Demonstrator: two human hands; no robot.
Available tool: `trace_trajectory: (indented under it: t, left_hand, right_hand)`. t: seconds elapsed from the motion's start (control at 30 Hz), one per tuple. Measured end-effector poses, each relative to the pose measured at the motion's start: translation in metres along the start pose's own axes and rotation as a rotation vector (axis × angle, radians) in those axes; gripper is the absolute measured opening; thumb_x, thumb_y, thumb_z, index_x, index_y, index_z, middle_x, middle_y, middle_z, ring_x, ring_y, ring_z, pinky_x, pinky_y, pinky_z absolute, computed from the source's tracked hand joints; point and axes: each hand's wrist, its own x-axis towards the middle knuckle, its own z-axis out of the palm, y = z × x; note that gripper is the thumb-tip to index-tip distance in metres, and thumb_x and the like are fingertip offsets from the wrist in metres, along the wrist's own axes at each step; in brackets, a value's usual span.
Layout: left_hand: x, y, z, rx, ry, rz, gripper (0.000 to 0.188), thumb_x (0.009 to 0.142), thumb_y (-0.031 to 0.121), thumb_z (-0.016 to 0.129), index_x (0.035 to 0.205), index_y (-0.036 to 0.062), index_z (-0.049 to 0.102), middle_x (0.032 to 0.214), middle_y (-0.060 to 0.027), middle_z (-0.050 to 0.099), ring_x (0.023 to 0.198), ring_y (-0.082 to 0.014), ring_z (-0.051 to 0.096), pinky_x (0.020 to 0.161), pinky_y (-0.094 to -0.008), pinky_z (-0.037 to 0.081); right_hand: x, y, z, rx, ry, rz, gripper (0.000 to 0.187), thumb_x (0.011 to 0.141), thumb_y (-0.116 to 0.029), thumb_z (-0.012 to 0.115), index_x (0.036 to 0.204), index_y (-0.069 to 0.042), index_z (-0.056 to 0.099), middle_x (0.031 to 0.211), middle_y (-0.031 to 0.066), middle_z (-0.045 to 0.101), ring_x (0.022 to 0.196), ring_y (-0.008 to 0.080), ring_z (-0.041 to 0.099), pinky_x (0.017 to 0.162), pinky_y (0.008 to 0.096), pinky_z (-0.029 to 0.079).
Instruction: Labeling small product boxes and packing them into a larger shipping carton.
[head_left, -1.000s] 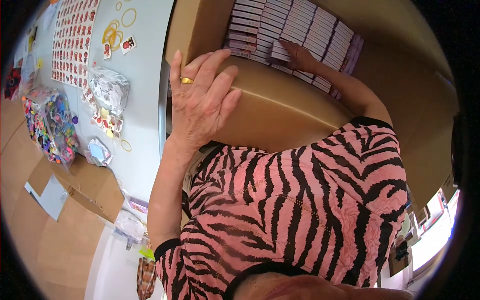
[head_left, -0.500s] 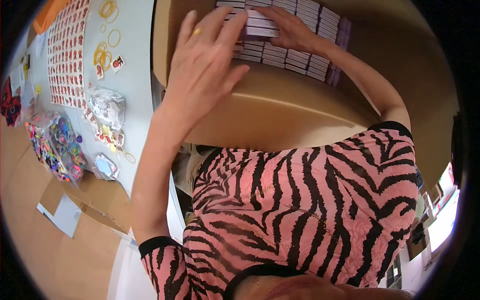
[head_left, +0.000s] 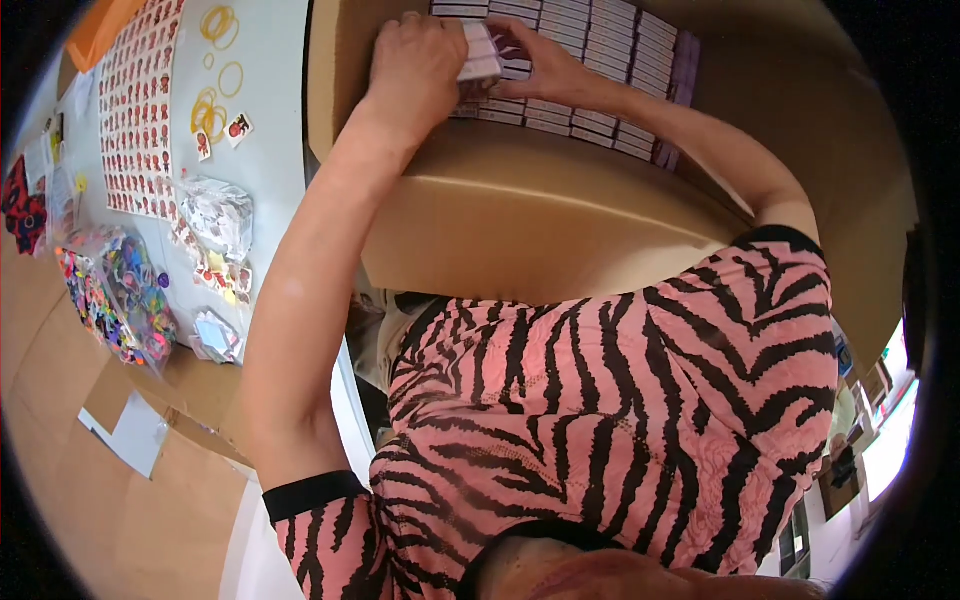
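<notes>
My left hand [head_left: 422, 65] is closed around a small stack of flat white and purple boxes [head_left: 481, 52] at the left end of a large cardboard carton [head_left: 540, 205]. Just to the right of that stack, my right hand [head_left: 548, 68] is curved with thumb and fingers apart. A gap shows between its palm and the stack; whether its fingertips touch the boxes is hard to tell. Beneath both hands, rows of similar thin boxes [head_left: 606, 75] lie packed side by side in the carton. The fingertips of my left hand are partly hidden.
Left of the carton stands a pale table [head_left: 270, 200] with a sticker sheet [head_left: 137, 120], yellow rubber bands [head_left: 208, 110], a clear bag of white pieces [head_left: 220, 215] and a bag of colourful small pieces [head_left: 120, 295]. Below the table's edge is a brown cardboard box [head_left: 205, 390].
My left hand has moved down onto the stack and closed on it. The stack has shifted left and tilted, and my right hand's fingers have spread away from it.
</notes>
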Motion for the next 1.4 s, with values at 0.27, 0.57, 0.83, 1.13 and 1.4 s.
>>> trace_trajectory:
  t: [0.27, 0.57, 0.83, 1.13, 1.4]
  left_hand:
    - [-0.001, -0.006, -0.009, -0.207, 0.479, -0.013, 0.047, 0.066, 0.013, 0.074, 0.103, 0.0017, 0.047, 0.097, -0.0155, 0.053, 0.100, -0.0314, 0.053, 0.086, -0.0395, 0.043]
    - [0.004, 0.002, -0.032, -0.232, 0.294, -0.153, 0.049, 0.065, 0.018, 0.078, 0.101, 0.0025, 0.049, 0.096, -0.0166, 0.056, 0.097, -0.0321, 0.055, 0.083, -0.0399, 0.046]
    - [0.008, 0.000, 0.002, -0.070, 0.245, -0.130, 0.042, 0.067, 0.016, 0.073, 0.098, 0.0019, 0.050, 0.092, -0.0156, 0.057, 0.094, -0.0308, 0.056, 0.085, -0.0388, 0.045]
    - [0.000, -0.014, 0.031, -0.001, -0.070, 0.099, 0.046, 0.065, 0.015, 0.075, 0.104, 0.0046, 0.054, 0.095, -0.0113, 0.064, 0.093, -0.0279, 0.062, 0.079, -0.0368, 0.050]
    - [0.025, -0.005, 0.043, -0.004, -0.295, 0.312, 0.041, 0.070, 0.012, 0.073, 0.105, 0.0056, 0.054, 0.104, -0.0114, 0.064, 0.100, -0.0277, 0.062, 0.080, -0.0380, 0.052]
  right_hand:
    - [0.014, 0.082, 0.049, -0.980, -0.934, -0.229, 0.040, 0.090, -0.013, 0.050, 0.130, -0.012, 0.048, 0.121, 0.0142, 0.056, 0.104, 0.0308, 0.058, 0.081, 0.0417, 0.051]
    - [0.042, 0.111, 0.064, 0.063, -0.835, -0.218, 0.054, 0.079, -0.019, 0.051, 0.131, -0.003, 0.047, 0.137, 0.0173, 0.042, 0.129, 0.0375, 0.036, 0.108, 0.0456, 0.031]
    - [0.049, 0.200, 0.109, -1.116, -0.381, -0.601, 0.047, 0.087, -0.028, 0.049, 0.129, -0.009, 0.049, 0.135, 0.0124, 0.047, 0.128, 0.0302, 0.040, 0.107, 0.0434, 0.030]
    - [0.061, 0.158, 0.091, -0.930, -0.607, 0.086, 0.042, 0.088, -0.042, 0.054, 0.124, -0.021, 0.053, 0.122, 0.0112, 0.057, 0.108, 0.0294, 0.057, 0.088, 0.0408, 0.048]
    - [0.034, 0.150, 0.057, -0.449, -0.634, 0.059, 0.037, 0.095, -0.025, 0.045, 0.126, -0.005, 0.048, 0.118, 0.0180, 0.058, 0.103, 0.0315, 0.057, 0.086, 0.0438, 0.046]
